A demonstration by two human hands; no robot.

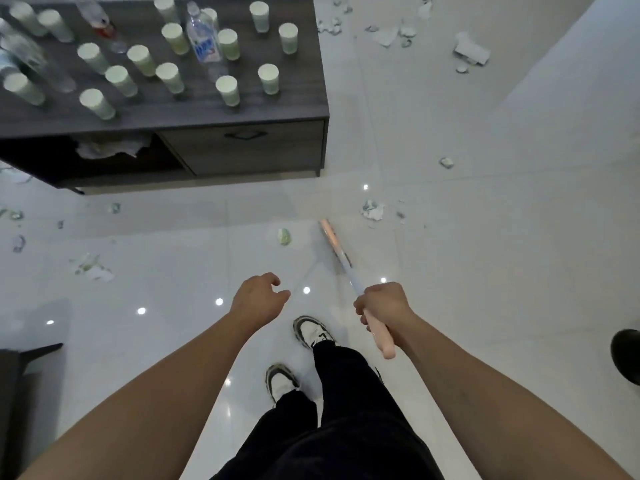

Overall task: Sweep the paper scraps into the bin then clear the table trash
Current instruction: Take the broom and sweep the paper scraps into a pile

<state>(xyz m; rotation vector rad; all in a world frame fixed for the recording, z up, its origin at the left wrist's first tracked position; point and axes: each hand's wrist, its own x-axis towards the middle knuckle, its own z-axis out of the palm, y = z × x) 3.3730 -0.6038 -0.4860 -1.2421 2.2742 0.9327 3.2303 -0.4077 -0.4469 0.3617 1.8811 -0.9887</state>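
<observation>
White glossy floor tiles [450, 271] carry paper scraps [373, 210] in several groups: one cluster just ahead of the broom head [330, 239], a single green-tinted scrap [284, 236] beside it to the left, more at far left and a larger spread at top right. No bin is in view.

Right hand [382, 304] grips the broom handle [379, 336], fingers wrapped fully round the pink grip; the shaft runs forward and down to the floor. Left hand [259, 294] holds nothing, fingers loosely curled, clear of the broom.

Table [242, 114] stands beside the sweeping zone, loaded with upright paper cups [228, 90] and plastic bottles [204, 38]; crumpled paper sits in its lower shelf.

Risks noted: one-handed control of a long shaft may let the head skip over flat scraps or scatter light pieces further. A wide stroke leftward could strike the table corner and topple cups. With the bin's position unknown, scraps may be pushed the wrong way. Polished tiles underfoot add a slip hazard where paper lies near the shoes [313, 332].
</observation>
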